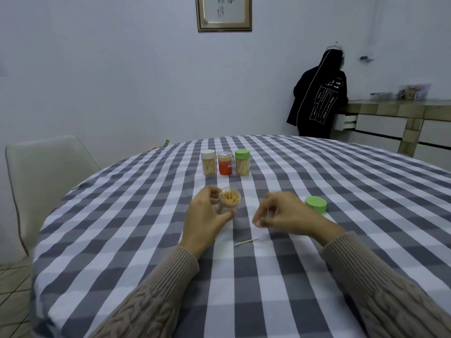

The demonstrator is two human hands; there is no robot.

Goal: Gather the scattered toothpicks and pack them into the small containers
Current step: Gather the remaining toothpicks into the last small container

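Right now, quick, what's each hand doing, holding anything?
Left hand: grips the open toothpick container.
Right hand: fingers curled above the tablecloth; blurred, cannot tell if it holds anything.

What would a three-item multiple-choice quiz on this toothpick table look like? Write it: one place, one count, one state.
1. Where does the loose green lid lie?
A. Beside the right hand
B. On the chair
C. On the red container

2. How many closed containers stand in the far row?
A. One
B. Three
C. Five

3. What state is the container in the left hand?
A. Capped
B. Empty
C. Open, packed with toothpicks

Answers:
1. A, it rests on the tablecloth just past the right hand.
2. B, white-lidded, red and green-lidded containers.
3. C, the left hand grips the open container, toothpick tips showing.
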